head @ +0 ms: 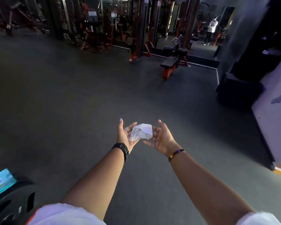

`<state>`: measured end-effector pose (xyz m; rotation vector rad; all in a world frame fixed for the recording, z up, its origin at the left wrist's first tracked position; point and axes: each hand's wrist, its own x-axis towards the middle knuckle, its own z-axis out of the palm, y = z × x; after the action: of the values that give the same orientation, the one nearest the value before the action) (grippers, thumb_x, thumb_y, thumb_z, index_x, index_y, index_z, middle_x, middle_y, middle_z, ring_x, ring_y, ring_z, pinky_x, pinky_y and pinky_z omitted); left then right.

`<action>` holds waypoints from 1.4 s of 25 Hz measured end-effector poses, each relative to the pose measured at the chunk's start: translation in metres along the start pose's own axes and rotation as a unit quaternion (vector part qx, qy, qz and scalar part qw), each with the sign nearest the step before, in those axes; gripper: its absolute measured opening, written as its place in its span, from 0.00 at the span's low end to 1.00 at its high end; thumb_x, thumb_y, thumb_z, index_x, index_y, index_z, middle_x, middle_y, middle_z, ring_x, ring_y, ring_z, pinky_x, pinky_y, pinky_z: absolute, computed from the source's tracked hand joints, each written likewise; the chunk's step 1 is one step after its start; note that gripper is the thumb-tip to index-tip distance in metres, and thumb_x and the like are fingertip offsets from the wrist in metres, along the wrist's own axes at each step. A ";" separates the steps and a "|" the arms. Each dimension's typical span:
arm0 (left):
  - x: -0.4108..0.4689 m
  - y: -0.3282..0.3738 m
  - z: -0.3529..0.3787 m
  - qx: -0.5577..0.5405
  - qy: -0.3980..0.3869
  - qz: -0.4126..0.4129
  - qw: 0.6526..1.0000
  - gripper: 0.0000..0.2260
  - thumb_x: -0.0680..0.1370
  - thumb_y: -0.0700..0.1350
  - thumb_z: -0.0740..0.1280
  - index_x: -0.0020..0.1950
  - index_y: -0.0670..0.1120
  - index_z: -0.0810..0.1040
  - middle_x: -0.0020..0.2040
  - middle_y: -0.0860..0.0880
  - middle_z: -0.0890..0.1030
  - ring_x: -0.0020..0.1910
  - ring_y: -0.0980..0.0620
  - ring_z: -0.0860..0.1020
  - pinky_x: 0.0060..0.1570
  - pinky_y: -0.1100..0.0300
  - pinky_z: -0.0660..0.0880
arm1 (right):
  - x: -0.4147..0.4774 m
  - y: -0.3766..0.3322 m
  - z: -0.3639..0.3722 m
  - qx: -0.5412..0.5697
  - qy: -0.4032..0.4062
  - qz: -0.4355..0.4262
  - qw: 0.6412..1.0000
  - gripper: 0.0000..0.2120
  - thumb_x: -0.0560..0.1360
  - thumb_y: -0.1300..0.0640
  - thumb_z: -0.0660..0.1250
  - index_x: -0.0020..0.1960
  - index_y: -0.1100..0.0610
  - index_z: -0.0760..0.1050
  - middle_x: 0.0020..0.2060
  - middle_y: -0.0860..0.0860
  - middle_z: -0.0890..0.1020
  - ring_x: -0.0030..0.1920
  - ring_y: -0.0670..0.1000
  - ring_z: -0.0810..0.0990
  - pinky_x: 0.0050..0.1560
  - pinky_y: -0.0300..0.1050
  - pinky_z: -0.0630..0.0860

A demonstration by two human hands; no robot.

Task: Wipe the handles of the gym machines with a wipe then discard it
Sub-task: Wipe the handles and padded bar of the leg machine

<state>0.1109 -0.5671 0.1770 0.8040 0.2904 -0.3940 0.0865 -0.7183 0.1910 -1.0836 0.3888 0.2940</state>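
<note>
- The wipe (142,132) is crumpled and white, lying between both palms out in front of the person, over the floor.
- The left hand (126,137) is palm-up with thumb and fingers spread loose. The wipe's left part rests on its fingers, and nothing is clenched round it.
- The right hand (162,140) is palm-up with its thumb lifted clear. Its fingers curl in against the wipe's right edge and hold it there.
- A black watch (122,149) is on the left wrist and a gold bracelet (176,154) on the right.
- Open floor (71,103) spreads wide ahead and to the left of the hands.
- On the right, a pale wall (272,114) edge juts in, with a black box (237,90) at its far end.
- At the lower left, close by, lies a black plate (10,203) with a blue pack (2,181) on it.
- A bench (170,62) with red legs stands well ahead, apart from the hands.
- Machines (94,30) in red and black line the far side, blurred and dim.
- A mirror (201,49) behind the bench shows a standing person (211,30) in white.
- The floor is dark grey and matte, and the room is dimly lit.
</note>
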 end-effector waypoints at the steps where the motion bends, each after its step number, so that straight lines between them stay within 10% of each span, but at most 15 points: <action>1: 0.025 0.014 0.006 -0.005 0.000 0.005 1.000 0.30 0.75 0.68 0.57 0.52 0.42 0.79 0.51 0.43 0.82 0.46 0.47 0.81 0.43 0.57 0.79 | 0.025 -0.017 0.005 -0.002 -0.004 -0.004 1.000 0.27 0.78 0.38 0.53 0.57 0.61 0.75 0.49 0.57 0.84 0.50 0.57 0.83 0.49 0.55 0.80; 20: 0.503 0.207 0.135 -0.042 0.051 0.098 0.993 0.32 0.76 0.67 0.58 0.60 0.39 0.77 0.54 0.40 0.81 0.48 0.44 0.81 0.52 0.53 0.77 | 0.504 -0.297 0.024 0.015 -0.087 0.028 0.996 0.24 0.80 0.48 0.54 0.59 0.67 0.73 0.50 0.62 0.83 0.48 0.58 0.84 0.50 0.49 0.80; 35: 0.881 0.477 0.149 -0.022 0.074 0.165 0.983 0.30 0.76 0.66 0.58 0.56 0.40 0.78 0.47 0.42 0.83 0.44 0.46 0.82 0.51 0.53 0.78 | 0.907 -0.485 0.183 -0.007 -0.137 0.007 0.990 0.21 0.80 0.48 0.53 0.54 0.66 0.73 0.53 0.63 0.82 0.50 0.58 0.82 0.52 0.50 0.79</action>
<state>1.1227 -0.5810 0.2302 0.8233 0.2973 -0.0168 1.1291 -0.7293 0.2486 -1.0371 0.1493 0.4535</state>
